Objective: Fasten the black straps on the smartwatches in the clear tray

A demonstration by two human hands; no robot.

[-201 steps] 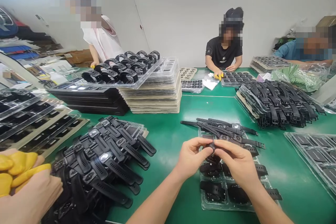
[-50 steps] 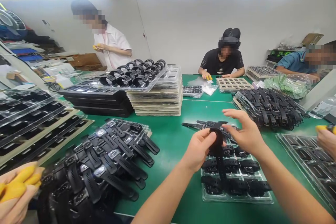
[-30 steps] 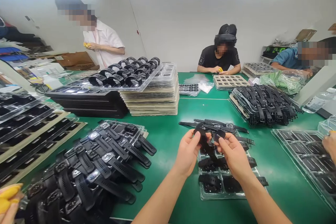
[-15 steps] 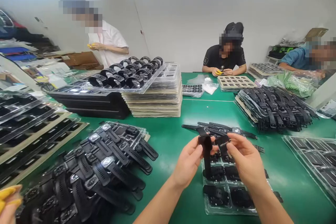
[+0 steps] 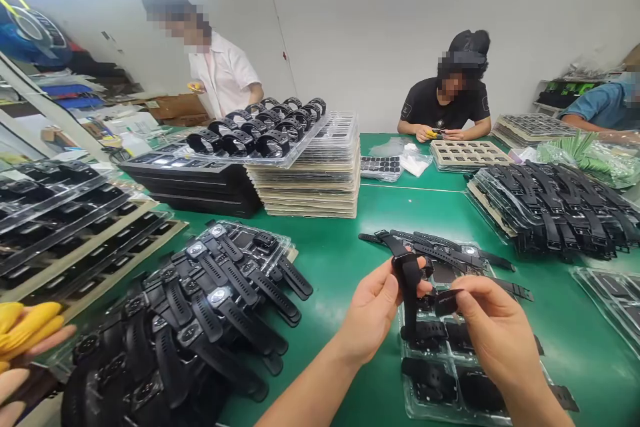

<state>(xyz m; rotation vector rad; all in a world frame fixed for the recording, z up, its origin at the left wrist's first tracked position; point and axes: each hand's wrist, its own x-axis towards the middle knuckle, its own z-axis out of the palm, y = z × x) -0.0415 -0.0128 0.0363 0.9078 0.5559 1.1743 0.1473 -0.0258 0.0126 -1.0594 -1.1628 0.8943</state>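
Observation:
My left hand (image 5: pixel 370 313) grips a black smartwatch (image 5: pixel 411 275) by its case, with the strap hanging down. Between the thumb and fingers of my right hand (image 5: pixel 500 330) is a thin black film-like piece (image 5: pixel 447 303), tilted so its face hardly shows, close to the watch's right side. Below both hands lies a clear plastic tray (image 5: pixel 453 411) with black watches (image 5: pixel 430 379) in its compartments. More watches with straps laid out (image 5: pixel 425 243) rest across its far end, partly hidden by my hands.
Left lies a large heap of black watches (image 5: pixel 200 300). Behind it stand a tall stack of trays (image 5: pixel 310 190) and watches on top (image 5: pixel 270 127). Another watch pile (image 5: pixel 555 207) is at right. A co-worker's yellow-covered fingers (image 5: pixel 30 333) reach in at far left; other people work across the table.
The black piece in my right hand has turned from showing white lettering to nearly edge-on. The view has shifted left, and the co-worker's yellow-covered fingers reach further in.

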